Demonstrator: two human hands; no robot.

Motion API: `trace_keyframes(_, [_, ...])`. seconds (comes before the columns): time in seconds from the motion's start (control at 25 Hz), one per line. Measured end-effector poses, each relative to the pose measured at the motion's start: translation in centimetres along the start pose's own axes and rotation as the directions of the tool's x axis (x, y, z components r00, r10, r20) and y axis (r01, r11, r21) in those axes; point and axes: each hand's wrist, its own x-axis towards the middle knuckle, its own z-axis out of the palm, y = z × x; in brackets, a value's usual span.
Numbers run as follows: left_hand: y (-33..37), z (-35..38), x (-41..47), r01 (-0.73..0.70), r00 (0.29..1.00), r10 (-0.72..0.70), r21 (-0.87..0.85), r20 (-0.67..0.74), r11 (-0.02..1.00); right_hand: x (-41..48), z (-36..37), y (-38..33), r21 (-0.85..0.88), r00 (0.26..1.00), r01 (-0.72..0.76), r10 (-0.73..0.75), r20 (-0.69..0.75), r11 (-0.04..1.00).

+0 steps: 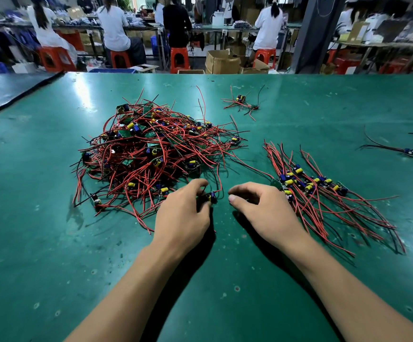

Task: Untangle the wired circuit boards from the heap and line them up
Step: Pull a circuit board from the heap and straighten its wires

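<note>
The job looks under halfway done. The heap [146, 154] of boards and red wires at 11 o'clock on the green counter [52, 243] is still large. A row [311, 186] of about a dozen boards lies at 2 o'clock, and strays [241, 99] sit at 1 o'clock. The left hand [183, 213] pinches a small board [211, 196] at the heap's near edge. The right hand [262, 208] is curled beside the row, and whether it holds anything I cannot tell.
</note>
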Motion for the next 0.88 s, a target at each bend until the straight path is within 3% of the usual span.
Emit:
trace_keyframes(0.12, [0.3,-0.1,-0.3,-0.037,0.997,0.036,-0.015,-0.063,0.999,-0.1,0.0,-0.1,0.225,0.992,-0.121,0.122,0.01,0.967])
trace_keyframes(0.28, [0.2,-0.2,-0.4,-0.037,0.998,0.036,-0.02,-0.047,0.999,-0.1,-0.5,-0.6,0.457,0.933,-0.354,0.273,0.234,0.816])
trace_keyframes(0.4, [0.1,0.0,-0.5,-0.036,0.999,0.036,-0.01,0.024,0.999,-0.2,-0.7,-1.2,0.636,0.878,-0.466,0.233,0.417,0.615])
trace_keyframes(0.48, [0.1,0.0,-0.5,-0.006,0.999,0.006,0.014,0.034,1.0,-0.2,-0.9,-1.3,0.693,0.871,-0.479,0.198,0.449,0.538])
trace_keyframes(0.68, [0.5,-0.2,-0.8,-0.093,0.99,0.083,-0.091,-0.113,0.991,0.3,-1.0,-0.7,0.677,0.883,-0.464,0.235,0.407,0.572])
trace_keyframes(0.8, [1.6,-0.7,-1.0,-0.264,0.935,0.266,0.044,-0.232,0.964,0.5,-1.1,-0.4,0.674,0.855,-0.51,0.228,0.466,0.534])
trace_keyframes(0.88, [2.2,-0.9,-1.2,-0.316,0.918,0.309,0.015,-0.247,0.949,0.5,-1.4,-0.3,0.658,0.836,-0.519,0.164,0.523,0.545])
